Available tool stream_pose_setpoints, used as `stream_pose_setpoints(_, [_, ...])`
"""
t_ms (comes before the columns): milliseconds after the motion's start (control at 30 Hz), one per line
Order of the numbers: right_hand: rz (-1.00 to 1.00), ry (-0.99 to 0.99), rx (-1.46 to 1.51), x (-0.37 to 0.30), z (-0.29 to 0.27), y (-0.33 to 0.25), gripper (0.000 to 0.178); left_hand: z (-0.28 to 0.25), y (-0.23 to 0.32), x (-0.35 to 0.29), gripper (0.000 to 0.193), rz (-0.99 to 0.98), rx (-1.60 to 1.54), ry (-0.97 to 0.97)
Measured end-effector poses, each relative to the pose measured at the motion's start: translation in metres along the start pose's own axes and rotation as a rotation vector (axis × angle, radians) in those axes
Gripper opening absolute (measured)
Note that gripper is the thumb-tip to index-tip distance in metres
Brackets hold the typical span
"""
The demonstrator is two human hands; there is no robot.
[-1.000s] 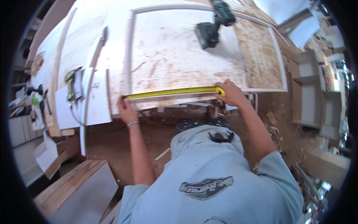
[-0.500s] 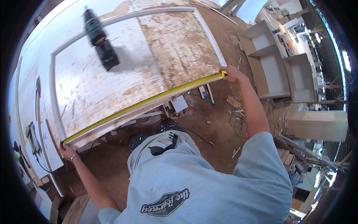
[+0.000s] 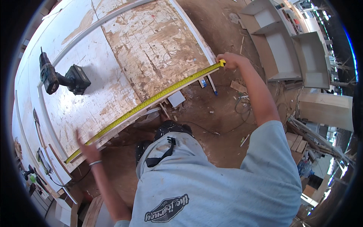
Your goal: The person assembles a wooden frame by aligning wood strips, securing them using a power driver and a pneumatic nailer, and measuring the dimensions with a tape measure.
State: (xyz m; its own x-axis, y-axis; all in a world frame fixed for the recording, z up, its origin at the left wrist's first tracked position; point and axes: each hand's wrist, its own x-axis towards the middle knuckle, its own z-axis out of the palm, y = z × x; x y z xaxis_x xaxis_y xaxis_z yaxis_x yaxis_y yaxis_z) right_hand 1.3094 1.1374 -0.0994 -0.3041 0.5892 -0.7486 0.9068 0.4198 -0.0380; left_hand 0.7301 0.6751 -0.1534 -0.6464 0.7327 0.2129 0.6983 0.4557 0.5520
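Our right hand (image 3: 231, 61) grasps the yellow tape measure (image 3: 151, 100) | our left hand (image 3: 89, 150), blurred, unclenched near its left end, contact unclear

Left fingers (image 3: 80, 139) blurred, measuring tape (image 3: 151, 100) markings illegible

1. Tape measure (image 3: 147, 102): yellow blade with dark graduations, extended and straight.
2. Pose: diagonal, lower left to upper right, along the near edge of the worn wooden worktop (image 3: 151, 49).
3. Yellow end-piece (image 3: 222, 62): at the upper-right end, partly covered.
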Motion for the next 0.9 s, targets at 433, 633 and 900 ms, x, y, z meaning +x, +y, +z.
stream_pose_setpoints(433, [-0.143, 0.089, -0.007, 0.011, 0.014, 0.014, 0.054, 0.078, 0.127, -0.02, 0.028, 0.345, 0.133, -0.409])
stream_pose_setpoints(633, [-0.17, 0.22, -0.048, 0.012, 0.016, 0.001, 0.051, 0.08, 0.125, -0.012, 0.027, 0.317, 0.133, -0.305])
stream_pose_setpoints(900, [-0.138, 0.211, -0.063, 0.017, 0.002, -0.009, 0.05, 0.086, 0.113, 0.026, 0.03, 0.271, 0.118, -0.385])
